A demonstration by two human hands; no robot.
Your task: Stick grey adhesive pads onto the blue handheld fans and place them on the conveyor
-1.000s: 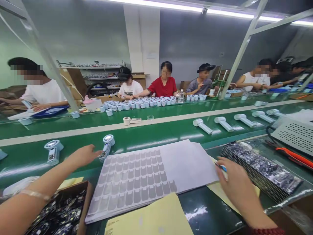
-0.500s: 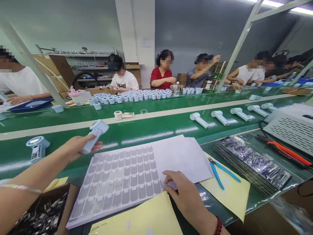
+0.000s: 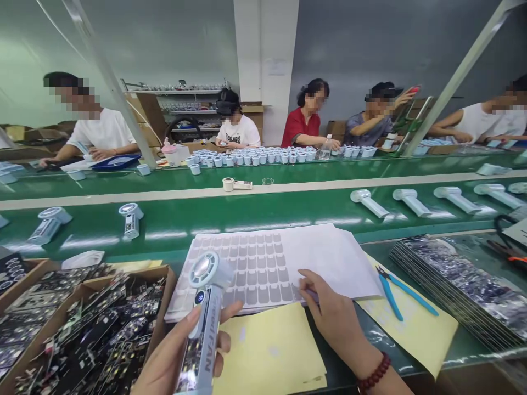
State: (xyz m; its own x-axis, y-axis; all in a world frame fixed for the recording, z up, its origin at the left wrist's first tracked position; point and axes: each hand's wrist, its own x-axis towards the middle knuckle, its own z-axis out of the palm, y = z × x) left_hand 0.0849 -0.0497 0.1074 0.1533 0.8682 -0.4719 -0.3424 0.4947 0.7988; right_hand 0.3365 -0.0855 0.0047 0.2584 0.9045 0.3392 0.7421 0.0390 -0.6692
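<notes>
My left hand [image 3: 181,340] is wrapped around the handle of a light-blue handheld fan [image 3: 203,323]. The fan is held upright, close to me; its round head, small display and "Speed FAN" lettering face me. Behind it lies a white sheet of grey stickers [image 3: 251,274], partly hidden by the fan. My right hand [image 3: 329,307] rests at the sheet's right part, thumb and forefinger pinched together on what looks like a small grey sticker [image 3: 297,292]. Yellow backing paper [image 3: 272,351] lies between my hands, in front of the sheet.
Boxes of circuit boards [image 3: 99,323] stand at left. Blue-handled cutters [image 3: 405,293] lie on yellow paper at right, beside stacked panels [image 3: 457,291]. Several fans [image 3: 411,202] lie on the green belt [image 3: 272,211]. Co-workers sit across, behind rows of light-blue cups [image 3: 263,158].
My left hand has brought the fan from over the belt's edge toward me, its front now facing me. My right hand stays pinched by the sheet. The view has turned left.
</notes>
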